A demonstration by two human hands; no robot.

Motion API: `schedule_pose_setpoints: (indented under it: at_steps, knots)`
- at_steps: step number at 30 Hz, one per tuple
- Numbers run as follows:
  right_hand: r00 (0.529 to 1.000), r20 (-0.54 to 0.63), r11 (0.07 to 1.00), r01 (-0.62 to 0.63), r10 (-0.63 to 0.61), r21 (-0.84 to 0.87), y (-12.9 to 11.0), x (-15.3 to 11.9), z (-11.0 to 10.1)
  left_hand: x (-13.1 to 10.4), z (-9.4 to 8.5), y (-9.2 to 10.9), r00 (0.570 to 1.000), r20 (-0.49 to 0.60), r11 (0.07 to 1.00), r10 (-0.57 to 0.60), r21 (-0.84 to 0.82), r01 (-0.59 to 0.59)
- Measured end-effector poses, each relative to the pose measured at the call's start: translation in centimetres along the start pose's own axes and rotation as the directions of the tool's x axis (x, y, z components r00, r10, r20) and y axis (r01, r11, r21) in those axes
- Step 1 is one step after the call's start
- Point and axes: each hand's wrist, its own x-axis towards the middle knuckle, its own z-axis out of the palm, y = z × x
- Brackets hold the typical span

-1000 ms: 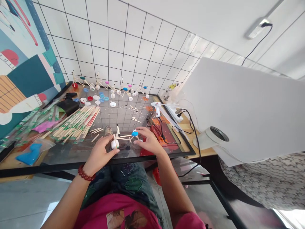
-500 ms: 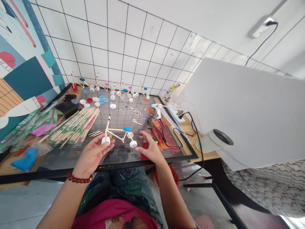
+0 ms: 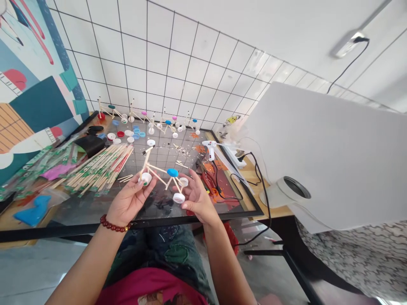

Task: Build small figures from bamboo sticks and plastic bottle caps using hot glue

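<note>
Fingers of the left hand (image 3: 129, 199) pinch the white bottle-cap front wheel (image 3: 146, 178) of a small stick-built tricycle model (image 3: 162, 176), thumb on one face and fingertips curled under the other. Across from it, the right hand (image 3: 196, 199) has its fingers closed around the two white rear wheels (image 3: 179, 197), one cap resting against the thumb, the other against the fingertips. Between the two hands the model hangs in the air just above the near edge of the glass table (image 3: 95, 207), tilted slightly, with its blue cap seat (image 3: 172, 172) on top and its handlebar post (image 3: 146, 154) leaning up and away from the person. A red bead bracelet (image 3: 114, 224) circles the left wrist.

Left of the model, a heap of wrapped chopsticks (image 3: 101, 167) fans across the glass. Beyond the model, loose bottle caps (image 3: 129, 133) in white, blue and red lie scattered, and farther still a row of finished stick models (image 3: 149, 118) stands along the tiled wall. To the right of the model a white glue gun (image 3: 210, 148) stands on the table with its black cord (image 3: 254, 169) trailing off the edge. Small stick offcuts (image 3: 179, 159) lie on the glass behind the model.
</note>
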Motion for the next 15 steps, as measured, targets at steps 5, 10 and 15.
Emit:
schedule_pose_setpoints:
  at_steps: [5,10,15]
  knots:
    - [0.993,-0.113,0.993,0.02,-0.033,-0.117,0.4,0.3,0.5,0.5,0.3,-0.6,0.998,0.058,0.998,-0.004,0.064,0.0]
    - [0.989,-0.142,0.972,-0.006,-0.029,-0.234,1.5,0.6,-0.4,1.3,-0.5,-1.1,0.995,0.063,0.989,-0.081,0.131,0.073]
    - [0.991,-0.134,0.962,-0.011,-0.027,-0.273,0.9,2.8,-1.0,2.5,-1.9,-0.9,0.995,0.099,0.933,0.005,0.357,-0.04]
